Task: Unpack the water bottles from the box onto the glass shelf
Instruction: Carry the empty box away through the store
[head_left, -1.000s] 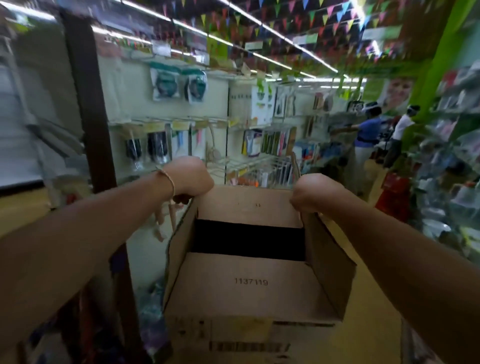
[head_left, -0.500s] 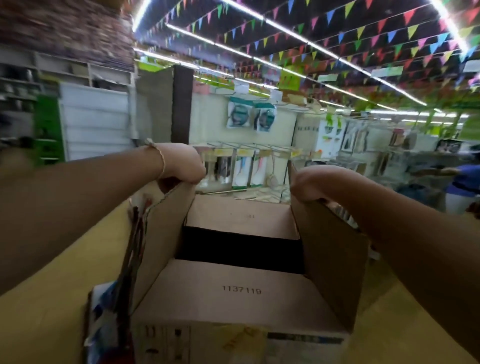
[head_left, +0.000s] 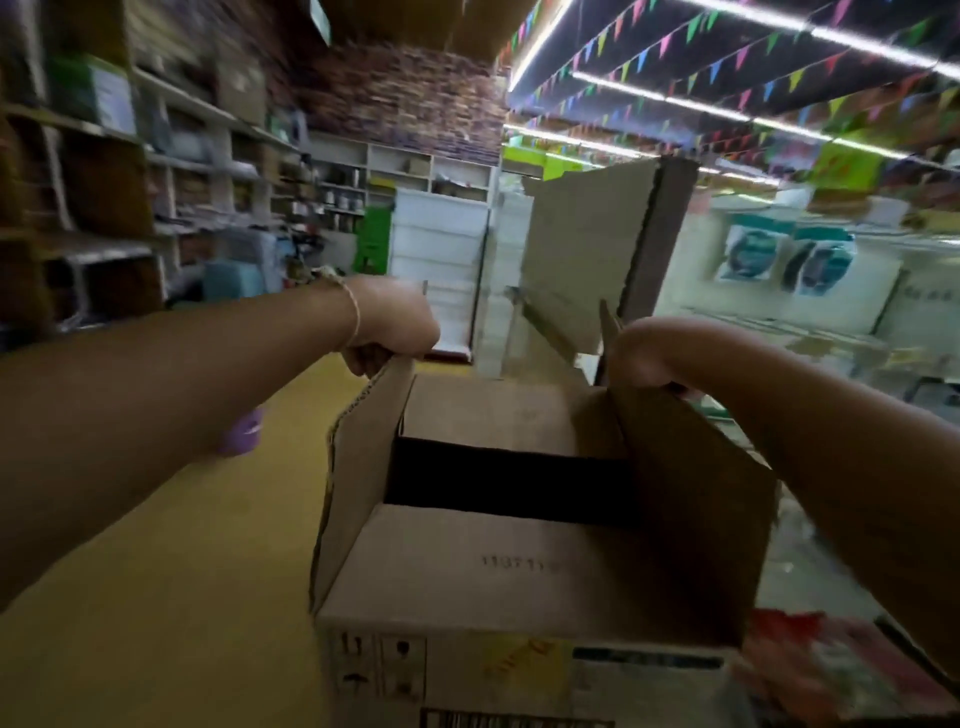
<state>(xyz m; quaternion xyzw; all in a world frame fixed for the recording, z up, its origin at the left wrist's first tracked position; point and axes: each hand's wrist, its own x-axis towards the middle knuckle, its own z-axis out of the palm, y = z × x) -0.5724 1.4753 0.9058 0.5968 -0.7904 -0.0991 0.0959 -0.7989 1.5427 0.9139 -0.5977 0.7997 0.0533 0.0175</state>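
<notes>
Box edges: left hand, right hand

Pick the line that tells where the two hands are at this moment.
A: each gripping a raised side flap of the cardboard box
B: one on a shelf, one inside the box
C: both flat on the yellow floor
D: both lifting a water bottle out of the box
A: the left hand curls over the left flap's top edge of the cardboard box, and the right hand grips the right flap.
</notes>
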